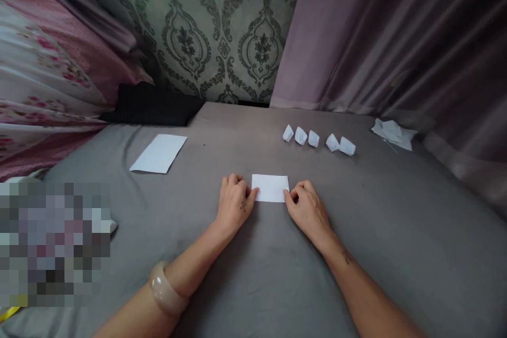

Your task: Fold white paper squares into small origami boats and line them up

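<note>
A small white rectangle of paper (271, 188) lies on the grey sheet in front of me, its long side running left to right. My left hand (236, 198) grips its left edge near the lower corner, thumb on top and the other fingers curled. At the opposite edge, my right hand (308, 208) pinches the lower right corner in the same way. Whether the paper is folded or a single layer I cannot tell. Beyond it to the right stand several small folded white paper shapes (301, 136) in a loose row.
A stack or sheet of white paper (160, 153) lies to the left, near a black cloth (154, 104). Crumpled white paper (393, 133) rests at the far right by the curtain (340, 31). A patterned wall (222, 26) closes off the back. Something blurred out (53, 243) sits at the left.
</note>
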Demonstrator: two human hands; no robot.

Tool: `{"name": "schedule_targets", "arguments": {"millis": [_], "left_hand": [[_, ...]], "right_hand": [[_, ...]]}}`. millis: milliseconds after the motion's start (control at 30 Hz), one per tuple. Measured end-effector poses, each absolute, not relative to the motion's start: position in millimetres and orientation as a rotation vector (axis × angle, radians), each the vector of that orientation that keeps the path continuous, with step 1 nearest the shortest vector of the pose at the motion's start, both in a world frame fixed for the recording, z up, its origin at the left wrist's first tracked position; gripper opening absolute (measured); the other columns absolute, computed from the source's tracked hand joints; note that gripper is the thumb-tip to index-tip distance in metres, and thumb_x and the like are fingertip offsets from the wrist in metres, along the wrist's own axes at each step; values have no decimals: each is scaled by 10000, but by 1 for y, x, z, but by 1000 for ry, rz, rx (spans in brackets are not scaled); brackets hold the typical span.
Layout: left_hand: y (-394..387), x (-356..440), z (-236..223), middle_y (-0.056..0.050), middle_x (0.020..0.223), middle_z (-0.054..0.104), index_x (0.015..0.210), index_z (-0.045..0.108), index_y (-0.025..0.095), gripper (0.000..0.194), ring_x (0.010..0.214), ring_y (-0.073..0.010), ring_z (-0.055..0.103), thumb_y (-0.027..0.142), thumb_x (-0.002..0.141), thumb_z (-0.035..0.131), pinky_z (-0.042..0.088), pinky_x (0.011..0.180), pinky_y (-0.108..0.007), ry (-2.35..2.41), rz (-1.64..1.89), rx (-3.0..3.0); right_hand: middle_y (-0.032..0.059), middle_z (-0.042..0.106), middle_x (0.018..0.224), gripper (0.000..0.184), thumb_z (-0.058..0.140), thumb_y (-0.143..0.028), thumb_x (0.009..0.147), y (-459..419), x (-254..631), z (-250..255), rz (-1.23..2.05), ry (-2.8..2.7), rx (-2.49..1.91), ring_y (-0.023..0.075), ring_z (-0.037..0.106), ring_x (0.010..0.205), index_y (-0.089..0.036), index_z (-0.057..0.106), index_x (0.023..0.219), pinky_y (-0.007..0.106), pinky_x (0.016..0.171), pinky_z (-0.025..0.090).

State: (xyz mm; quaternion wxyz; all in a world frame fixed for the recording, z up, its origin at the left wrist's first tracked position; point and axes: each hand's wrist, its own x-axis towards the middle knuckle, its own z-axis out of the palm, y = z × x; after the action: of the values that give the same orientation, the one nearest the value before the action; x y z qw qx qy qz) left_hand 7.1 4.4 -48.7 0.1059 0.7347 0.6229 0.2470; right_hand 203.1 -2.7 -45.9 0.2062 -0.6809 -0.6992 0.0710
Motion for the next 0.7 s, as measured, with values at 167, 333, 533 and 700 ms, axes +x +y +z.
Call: {"name": "schedule_targets", "arguments": {"millis": [167,333,533,700], "left_hand": [[3,9,-41,-121,1126,555,1090,553,146,219,1001,-260,451,218,916,443,418,832,-402,1734,603,2478],[-2,15,-27,-85,1155,587,1114,572,180,268,1032,-242,500,113,905,419,443,842,-368,1346,281,2786],[-18,25,-25,-160,1218,582,1217,532,81,333,1104,-250,548,131,918,393,469,912,-365,1335,108,2878],[-27,22,-33,-206,1360,485,1279,496,36,402,1299,-264,421,155,908,400,376,1060,-383,1289,165,2899]], "right_hand": [[61,563,897,150,516,-323,866,-4,202,-45,139,-1962,-1873,193,579,747,-186,552,814,312,635,440],[111,601,1088,226,442,-160,893,-8,198,-40,47,-2144,-1621,237,567,968,-179,584,1068,369,804,482],[122,545,1319,497,328,-4,829,-15,193,-44,304,-2361,-1295,212,428,1281,-131,556,1251,410,1066,376],[118,410,1451,503,300,-180,921,-21,177,-36,700,-2267,-1262,175,349,1354,-114,380,1413,389,1138,287]]}}
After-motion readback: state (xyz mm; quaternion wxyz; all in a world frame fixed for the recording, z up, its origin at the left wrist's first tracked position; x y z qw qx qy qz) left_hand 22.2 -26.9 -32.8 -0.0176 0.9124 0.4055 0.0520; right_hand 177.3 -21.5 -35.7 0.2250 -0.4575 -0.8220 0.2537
